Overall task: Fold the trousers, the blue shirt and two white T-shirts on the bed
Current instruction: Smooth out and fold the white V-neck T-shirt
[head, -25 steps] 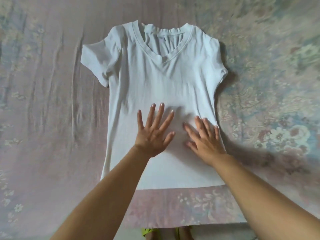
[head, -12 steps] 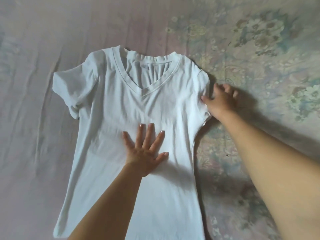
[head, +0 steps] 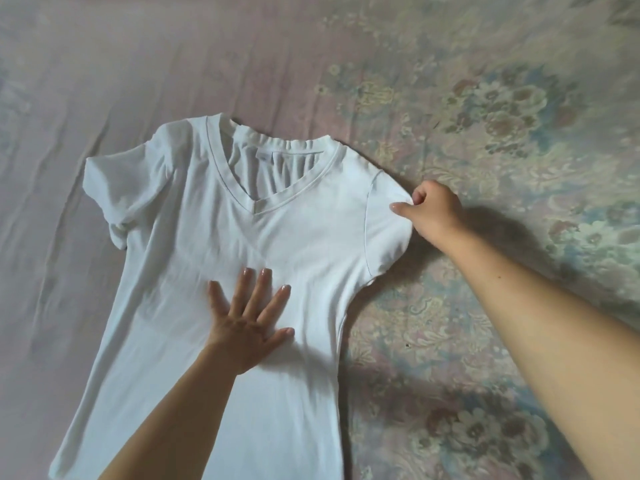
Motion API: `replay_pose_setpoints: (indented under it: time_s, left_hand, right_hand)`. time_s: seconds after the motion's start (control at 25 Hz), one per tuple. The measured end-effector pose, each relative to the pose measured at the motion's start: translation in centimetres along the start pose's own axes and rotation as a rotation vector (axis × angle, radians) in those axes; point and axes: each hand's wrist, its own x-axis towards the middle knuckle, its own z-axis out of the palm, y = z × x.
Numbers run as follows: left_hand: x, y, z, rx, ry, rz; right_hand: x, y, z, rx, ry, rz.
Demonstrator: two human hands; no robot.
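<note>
White T-shirt (head: pixel 214 216) flat on floral bed (head: pixel 485 98), left hand (head: pixel 247 322) spread wide pressing it, right hand (head: pixel 431 211) grip pinching sleeve (head: pixel 384 220)

A white T-shirt (head: pixel 304 237) lies front-up on the floral bed (head: pixel 485 116); the left hand (head: pixel 247 320) presses its chest flat, the right hand (head: pixel 431 209) pinches its sleeve edge.

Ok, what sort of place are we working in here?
Most likely a bedroom: the work surface is a bed covered by a creased floral bedsheet, with a white T-shirt laid flat on it. The left hand presses it; the right hand pinches its sleeve.
</note>
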Motion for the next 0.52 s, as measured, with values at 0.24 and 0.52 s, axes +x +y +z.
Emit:
replay_pose_setpoints:
  time_s: [0.24,0.52]
  left_hand:
    - [0.0,2.1,-2.4,0.006,0.236,0.05]
    - [7.8,10.8,-10.3,-0.711,0.403,-0.141]
  right_hand:
    - [0.7,1.9,-0.3,-0.213,-0.112,-0.039]
    - [-0.9,-0.8,1.2,0.108,-0.218,-0.068]
